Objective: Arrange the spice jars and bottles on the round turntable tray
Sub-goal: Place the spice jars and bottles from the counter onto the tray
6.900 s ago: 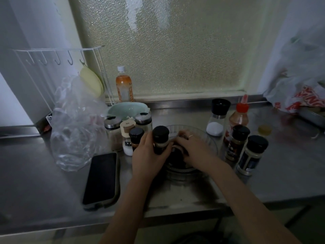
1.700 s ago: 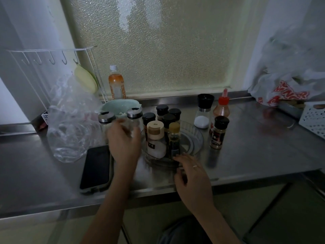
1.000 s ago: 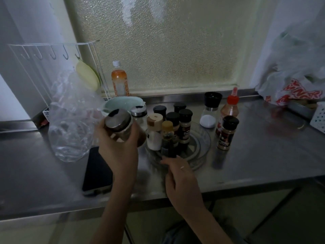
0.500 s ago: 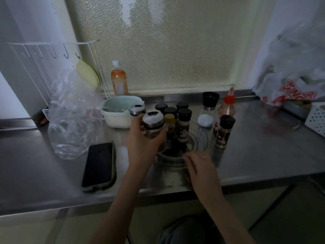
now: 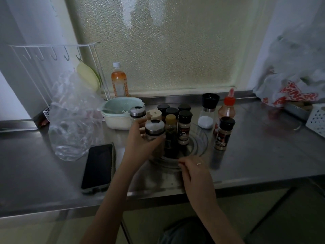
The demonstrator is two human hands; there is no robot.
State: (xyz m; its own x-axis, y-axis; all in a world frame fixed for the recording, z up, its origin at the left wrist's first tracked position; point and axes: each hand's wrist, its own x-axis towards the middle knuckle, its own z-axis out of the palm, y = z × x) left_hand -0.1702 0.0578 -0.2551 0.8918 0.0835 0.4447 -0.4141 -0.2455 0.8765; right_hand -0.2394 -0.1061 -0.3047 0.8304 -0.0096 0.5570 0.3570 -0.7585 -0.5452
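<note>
The clear round turntable tray [image 5: 200, 143] sits on the steel counter and holds several black-capped spice jars [image 5: 184, 127], a yellow-capped bottle [image 5: 170, 131] and a beige-capped jar [image 5: 154, 115]. My left hand [image 5: 140, 145] is shut on a glass shaker jar with a steel lid [image 5: 154, 128], held at the tray's left edge. My right hand [image 5: 193, 169] rests at the tray's near rim with fingers curled; its grip is unclear. A second steel-lidded jar [image 5: 137, 112] stands left of the tray. A salt grinder [image 5: 208, 110], a red-capped sauce bottle [image 5: 226, 110] and a black-capped spice jar [image 5: 224, 136] stand to the right.
A phone [image 5: 98, 166] lies left of my arm near the counter's front edge. A crumpled clear plastic bag [image 5: 73, 117], a pale green bowl [image 5: 117, 111], an orange drink bottle [image 5: 119, 81] and a wire rack [image 5: 52, 67] stand at the back left. A white basket [image 5: 316, 118] is at the far right.
My left hand picked up the steel-lidded jar from the left, carried it right and lowered it to the tray's left edge. My right hand stayed at the near rim, and the jars' positions on the tray changed.
</note>
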